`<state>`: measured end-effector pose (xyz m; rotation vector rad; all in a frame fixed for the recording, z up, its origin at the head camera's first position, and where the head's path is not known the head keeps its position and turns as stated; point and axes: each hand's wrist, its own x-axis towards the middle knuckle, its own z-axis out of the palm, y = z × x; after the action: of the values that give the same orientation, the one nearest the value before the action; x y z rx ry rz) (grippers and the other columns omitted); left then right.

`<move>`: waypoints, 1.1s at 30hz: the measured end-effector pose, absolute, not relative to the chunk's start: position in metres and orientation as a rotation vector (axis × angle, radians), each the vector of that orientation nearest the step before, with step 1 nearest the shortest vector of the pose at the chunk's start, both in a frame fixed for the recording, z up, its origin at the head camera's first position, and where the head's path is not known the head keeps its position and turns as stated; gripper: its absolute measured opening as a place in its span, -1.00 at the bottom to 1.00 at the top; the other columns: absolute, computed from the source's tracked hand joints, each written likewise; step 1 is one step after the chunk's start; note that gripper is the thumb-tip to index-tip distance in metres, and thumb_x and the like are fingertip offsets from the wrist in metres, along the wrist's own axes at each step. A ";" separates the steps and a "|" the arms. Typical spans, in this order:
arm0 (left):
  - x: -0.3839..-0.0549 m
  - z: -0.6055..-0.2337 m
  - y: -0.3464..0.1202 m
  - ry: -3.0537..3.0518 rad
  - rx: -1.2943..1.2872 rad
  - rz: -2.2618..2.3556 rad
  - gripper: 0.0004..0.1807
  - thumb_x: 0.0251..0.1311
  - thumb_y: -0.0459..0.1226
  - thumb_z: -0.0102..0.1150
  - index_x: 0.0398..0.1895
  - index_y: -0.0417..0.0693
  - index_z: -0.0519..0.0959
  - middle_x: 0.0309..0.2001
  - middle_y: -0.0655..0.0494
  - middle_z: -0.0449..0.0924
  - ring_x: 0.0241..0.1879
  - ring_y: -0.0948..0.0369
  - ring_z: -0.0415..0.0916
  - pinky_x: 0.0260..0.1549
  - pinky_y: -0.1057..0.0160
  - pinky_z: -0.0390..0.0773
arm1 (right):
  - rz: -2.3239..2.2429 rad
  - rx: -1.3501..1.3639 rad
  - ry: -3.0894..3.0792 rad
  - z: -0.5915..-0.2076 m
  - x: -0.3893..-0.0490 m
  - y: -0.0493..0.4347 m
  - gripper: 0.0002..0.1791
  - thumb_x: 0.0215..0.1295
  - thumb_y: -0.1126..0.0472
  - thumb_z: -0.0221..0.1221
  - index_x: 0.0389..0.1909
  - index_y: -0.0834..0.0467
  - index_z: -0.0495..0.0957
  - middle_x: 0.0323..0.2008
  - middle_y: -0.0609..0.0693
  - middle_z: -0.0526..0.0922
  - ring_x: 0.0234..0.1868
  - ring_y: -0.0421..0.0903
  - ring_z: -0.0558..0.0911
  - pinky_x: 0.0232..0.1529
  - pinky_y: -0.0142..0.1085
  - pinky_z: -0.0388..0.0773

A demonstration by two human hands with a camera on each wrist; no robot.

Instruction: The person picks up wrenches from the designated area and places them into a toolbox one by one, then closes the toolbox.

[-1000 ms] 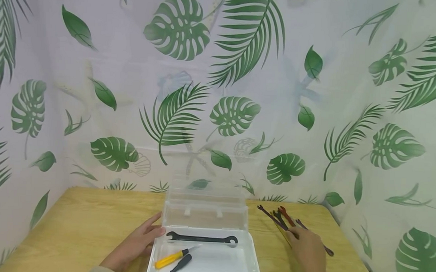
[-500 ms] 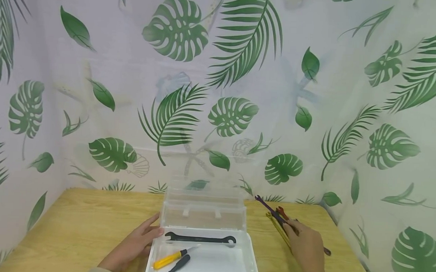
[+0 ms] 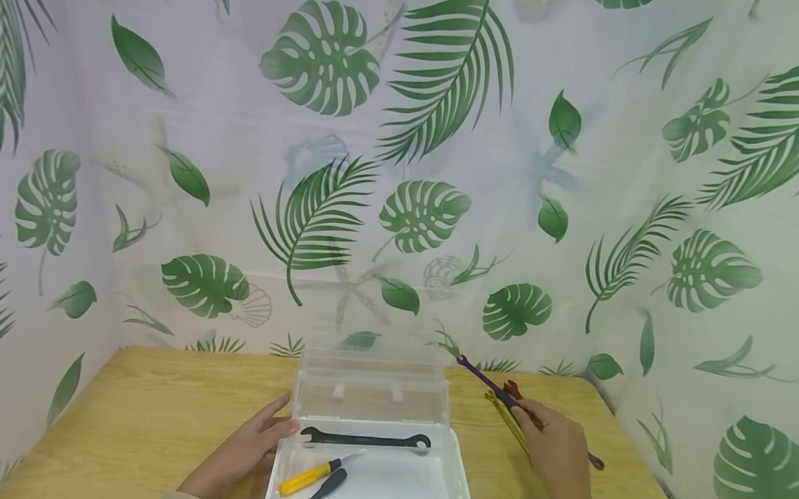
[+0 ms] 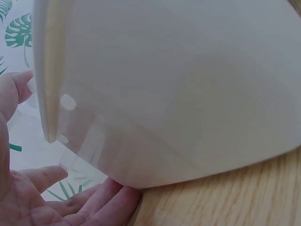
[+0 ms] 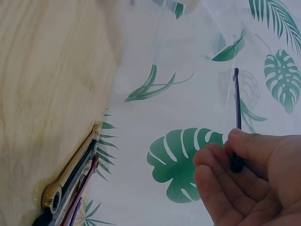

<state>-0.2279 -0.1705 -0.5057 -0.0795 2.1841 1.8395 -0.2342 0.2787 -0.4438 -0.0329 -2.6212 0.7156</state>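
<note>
My right hand pinches a purple wrench between thumb and fingers, its jaw end pointing away and to the left. In the right wrist view the wrench stands clear of the other wrenches. Beneath that hand on the table are a gold wrench, a red wrench and darker ones, partly hidden. My left hand touches the left side of a white plastic box, thumb at the rim and fairly straight fingers against the outer wall. The box's clear lid is raised at the back.
Inside the box lie a black wrench along the back, a yellow-handled screwdriver and a black-handled screwdriver. The wooden table ends at a leaf-patterned cloth backdrop behind and at both sides.
My right hand has lifted the purple wrench up from the group and shifted it slightly left, uncovering more of the gold wrench. My left hand has stayed at the box.
</note>
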 end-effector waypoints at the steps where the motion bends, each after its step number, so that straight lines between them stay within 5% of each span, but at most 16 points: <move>1: -0.228 -0.506 -0.170 2.191 -0.088 1.835 -0.06 0.38 0.18 0.19 0.66 -0.02 0.08 0.39 -0.39 0.38 0.14 -0.12 0.60 0.03 -0.17 0.68 | 0.715 -0.027 -2.619 -0.444 -0.234 0.278 -0.75 0.37 0.13 0.36 -0.05 0.18 0.79 -0.27 0.10 0.82 -0.49 -0.11 0.60 -0.51 -0.34 0.40; 10: -0.229 -0.507 -0.169 2.209 -0.122 1.830 -0.07 0.36 0.20 0.20 0.65 0.01 0.12 0.37 -0.36 0.42 0.14 -0.13 0.60 0.00 -0.21 0.68 | 0.752 0.008 -2.622 -0.439 -0.230 0.271 -0.75 0.40 0.16 0.34 -0.02 0.20 0.78 -0.30 0.10 0.80 -0.60 -0.15 0.41 -0.61 -0.36 0.27; 23: -0.228 -0.509 -0.171 2.214 -0.108 1.837 -0.07 0.36 0.20 0.20 0.65 0.02 0.12 0.37 -0.35 0.43 0.15 -0.12 0.59 0.02 -0.22 0.67 | 0.657 0.176 -2.480 -0.446 -0.227 0.252 -0.82 0.26 0.20 0.44 -0.15 0.17 0.82 -0.31 0.05 0.82 -0.47 -0.10 0.68 -0.52 -0.32 0.53; 33: -0.228 -0.508 -0.172 2.200 -0.084 1.845 -0.05 0.37 0.20 0.19 0.65 -0.01 0.09 0.38 -0.37 0.40 0.17 -0.14 0.58 0.05 -0.21 0.66 | 0.714 0.239 -2.514 -0.451 -0.222 0.231 -0.85 0.23 0.20 0.46 -0.19 0.09 0.83 -0.30 -0.05 0.83 -0.38 -0.12 0.76 -0.50 -0.38 0.55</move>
<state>-0.2280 -0.1725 -0.5080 -0.0841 2.2004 1.8450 -0.2223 0.2310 -0.4515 0.2390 -2.5139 0.7135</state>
